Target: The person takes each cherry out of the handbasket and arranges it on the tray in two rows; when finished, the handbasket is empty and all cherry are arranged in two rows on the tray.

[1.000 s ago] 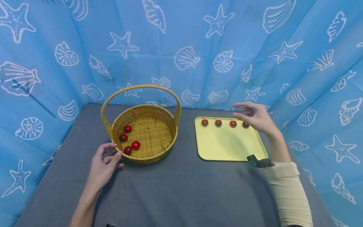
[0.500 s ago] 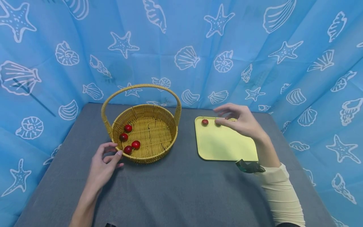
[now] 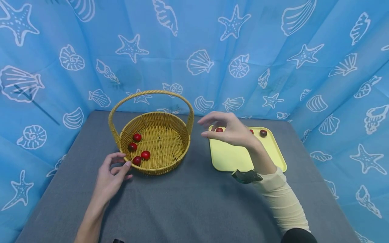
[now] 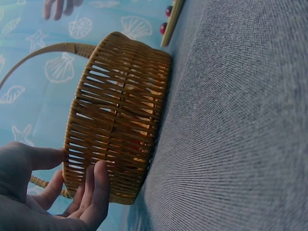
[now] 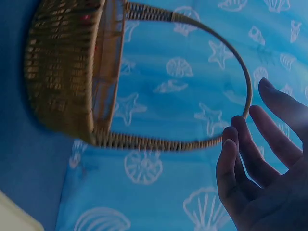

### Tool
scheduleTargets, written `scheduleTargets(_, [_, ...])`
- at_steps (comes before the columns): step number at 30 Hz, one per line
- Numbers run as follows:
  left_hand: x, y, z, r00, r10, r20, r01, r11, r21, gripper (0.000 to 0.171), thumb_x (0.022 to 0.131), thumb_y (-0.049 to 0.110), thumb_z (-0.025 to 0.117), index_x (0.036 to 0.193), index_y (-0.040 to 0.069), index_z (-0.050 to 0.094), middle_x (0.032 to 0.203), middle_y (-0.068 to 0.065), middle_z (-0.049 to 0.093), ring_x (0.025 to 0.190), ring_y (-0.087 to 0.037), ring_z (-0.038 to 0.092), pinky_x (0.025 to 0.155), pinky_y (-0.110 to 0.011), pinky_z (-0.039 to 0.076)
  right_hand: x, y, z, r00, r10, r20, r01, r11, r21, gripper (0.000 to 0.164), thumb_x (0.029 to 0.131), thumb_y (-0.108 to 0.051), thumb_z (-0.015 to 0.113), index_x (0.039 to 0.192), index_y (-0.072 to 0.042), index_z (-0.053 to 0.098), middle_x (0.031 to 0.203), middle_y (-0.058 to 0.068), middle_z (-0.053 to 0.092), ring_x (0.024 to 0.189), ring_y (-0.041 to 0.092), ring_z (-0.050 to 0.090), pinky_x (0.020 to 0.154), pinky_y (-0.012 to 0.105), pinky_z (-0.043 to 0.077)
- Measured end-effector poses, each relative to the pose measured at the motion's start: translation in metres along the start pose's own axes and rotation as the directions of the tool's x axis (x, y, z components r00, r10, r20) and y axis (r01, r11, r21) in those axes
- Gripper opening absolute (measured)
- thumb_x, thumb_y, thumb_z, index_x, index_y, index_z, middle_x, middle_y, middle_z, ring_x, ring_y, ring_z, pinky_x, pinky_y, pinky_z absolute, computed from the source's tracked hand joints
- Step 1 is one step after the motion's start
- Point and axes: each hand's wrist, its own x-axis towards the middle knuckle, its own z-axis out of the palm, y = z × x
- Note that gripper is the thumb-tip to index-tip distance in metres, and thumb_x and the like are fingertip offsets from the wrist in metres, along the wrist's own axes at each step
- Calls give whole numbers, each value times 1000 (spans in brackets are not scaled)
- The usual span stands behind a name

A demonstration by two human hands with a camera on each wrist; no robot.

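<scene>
At the left stands a round wicker basket [image 3: 158, 171] with a tall arched handle [image 3: 151, 91]. Several glossy red cherries [image 3: 145, 155] lie inside at its left. My left hand [image 3: 110, 177] grips the near-left rim, thumb at the edge and fingers against the outer wall [image 4: 113, 125]. Above the left end of a yellow tray [image 3: 234, 157] hovers my right hand [image 3: 232, 131], fingers loosely bent, thumb apart, nothing held. Cherries [image 3: 263, 133] sit along the tray's back edge, partly covered by this hand. In the right wrist view the right fingers [image 5: 250, 154] overlap the basket handle.
A grey cloth [image 3: 182, 206] covers the table. Behind and at both sides hangs a blue curtain [image 3: 182, 40] with white shell and starfish prints. A strip of grey cloth separates the basket from the tray.
My right hand has moved left from the tray's right end, across the row of cherries, toward the basket. The left hand, basket and cherries in it have stayed put.
</scene>
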Motion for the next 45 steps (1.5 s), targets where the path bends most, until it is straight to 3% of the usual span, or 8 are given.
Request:
scheduleTargets(4, [0,0,0,1000,4,-8,-4,1000,5,53,111,28,64,155,9,42,149,-16,48,101,-12,72,83,-27,71,17,-6,13,998,-18,68,16,999,32,35,94,-9,85,128,-13,77,123,4,78,111,25,74,86,31,67])
scheduleTargets(8, [0,-1,0,1000,3,-7,-3,1000,3,53,111,28,64,156,9,42,149,-15,47,100,-11,72,83,-26,71,38,-11,27,988,-45,150,37,998,56,33,95,-12,84,128,-13,77,123,3,79,109,20,74,89,35,69])
scheduleTargets(14, [0,1,1,1000,2,-12,-2,1000,-5,52,111,26,65,155,8,42,148,-16,48,100,-12,73,83,-28,72,73,-17,50,956,-65,286,38,994,99,32,97,-15,83,128,-10,76,125,5,78,106,16,74,96,42,69])
scheduleTargets(23, [1,-1,1,1000,-22,7,23,1000,-14,53,111,27,64,156,9,41,148,-15,47,100,-9,72,84,-28,72,119,-13,83,911,-103,399,71,993,92,34,98,-17,82,130,-7,74,126,6,78,106,16,76,95,29,68])
scheduleTargets(29, [2,-1,0,999,-32,10,32,999,-14,53,111,24,64,157,10,40,150,-14,46,100,-8,72,84,-27,71,142,-3,102,884,-63,464,25,996,88,39,100,-21,80,135,-8,72,133,6,76,120,19,73,108,29,63])
scheduleTargets(35, [2,0,0,1000,-13,9,13,1000,-18,52,111,25,64,156,9,41,148,-15,47,99,-7,72,84,-27,72,164,11,123,843,-8,538,-51,994,96,37,102,-19,77,136,-6,72,135,15,74,124,21,71,106,27,63])
scheduleTargets(42, [0,-1,-1,999,52,10,-51,998,-39,52,112,28,63,154,7,42,143,-15,49,97,-5,73,82,-27,72,179,26,143,774,85,627,-186,978,97,40,103,-17,76,139,0,69,131,17,75,120,35,71,100,54,65])
scheduleTargets(45, [-1,-1,-1,999,48,11,-48,998,-41,52,112,28,63,154,7,42,143,-15,48,97,-5,73,82,-27,72,180,33,150,745,112,657,-213,974,76,38,102,-18,77,137,-2,71,130,14,76,120,30,71,102,47,65])
